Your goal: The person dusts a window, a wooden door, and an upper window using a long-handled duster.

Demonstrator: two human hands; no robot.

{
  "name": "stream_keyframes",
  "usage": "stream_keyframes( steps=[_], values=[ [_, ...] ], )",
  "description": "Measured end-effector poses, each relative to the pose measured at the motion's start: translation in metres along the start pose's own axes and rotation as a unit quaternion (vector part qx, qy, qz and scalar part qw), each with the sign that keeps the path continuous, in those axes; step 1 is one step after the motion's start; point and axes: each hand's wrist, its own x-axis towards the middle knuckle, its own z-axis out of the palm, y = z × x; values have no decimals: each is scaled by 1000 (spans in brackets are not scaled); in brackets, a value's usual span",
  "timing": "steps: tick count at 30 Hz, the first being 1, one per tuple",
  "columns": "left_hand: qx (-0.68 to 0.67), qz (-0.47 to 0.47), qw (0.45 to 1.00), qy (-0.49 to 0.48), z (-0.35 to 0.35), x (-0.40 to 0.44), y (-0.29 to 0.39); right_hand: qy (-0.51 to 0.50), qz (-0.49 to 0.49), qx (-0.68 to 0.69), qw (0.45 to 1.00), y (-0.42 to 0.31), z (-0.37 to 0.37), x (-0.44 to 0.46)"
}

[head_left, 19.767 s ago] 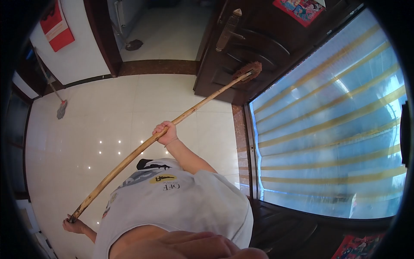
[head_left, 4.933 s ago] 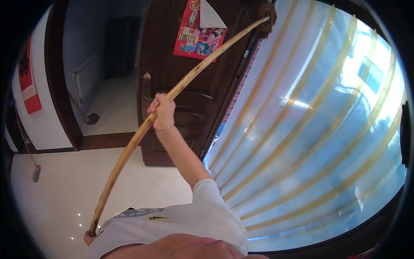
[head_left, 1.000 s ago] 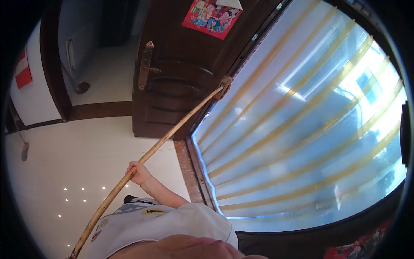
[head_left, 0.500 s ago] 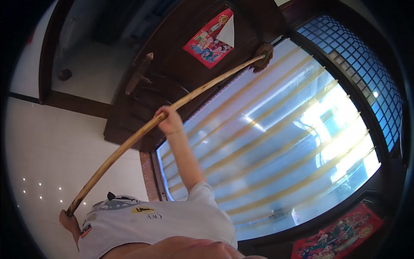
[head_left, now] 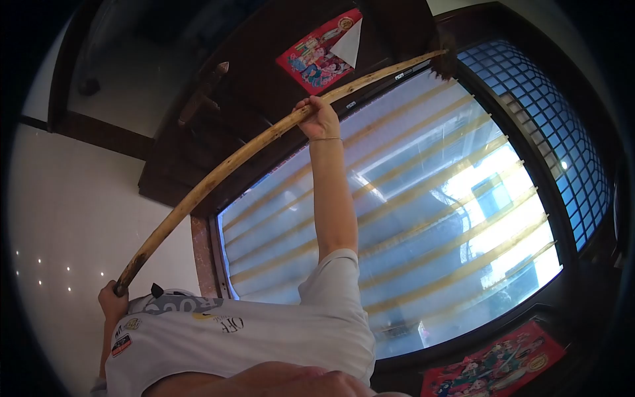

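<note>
A long wooden pole [head_left: 225, 169] crosses the view from lower left to upper right, looking bowed through the wide lens. At its far end is a dark, bristly brush head [head_left: 444, 65], close to the top corner of the door frame; whether it touches the frame I cannot tell. My left hand [head_left: 112, 302] grips the dark butt end, low at my left side. Farther up, my right hand [head_left: 322, 120] is closed around the shaft with the arm stretched out. A thin band circles my right wrist.
Behind the pole stands a dark wooden door [head_left: 248, 86] with a handle [head_left: 204, 99] and a red poster [head_left: 321, 53], one corner folded. A clear curtain with yellowish stripes [head_left: 397, 218] fills the bright doorway. Beyond it are a lattice window [head_left: 542, 119] and another red poster [head_left: 493, 364].
My right hand has moved up and to the right with the pole. The brush head has risen toward the frame's upper corner. My left hand has shifted slightly upward, and the view has tilted a little.
</note>
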Motion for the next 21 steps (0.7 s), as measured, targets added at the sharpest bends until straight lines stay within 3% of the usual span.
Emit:
stream_keyframes(
  steps=[4,8,10,16,21],
  values=[
    [-53,0,994,-91,6,4,-11,7,-57,-95,994,-5,7,-9],
    [-112,62,990,-60,16,17,-22,-43,-141,-217,965,-16,2,-6],
    [-182,-72,906,-376,-5,40,5,-27,-169,-229,958,-21,0,-7],
    [-181,-111,824,-525,23,68,24,50,-247,-298,921,-27,-34,3],
    [-162,-108,816,-544,53,84,41,89,-270,-342,896,-33,-66,21]
  ],
)
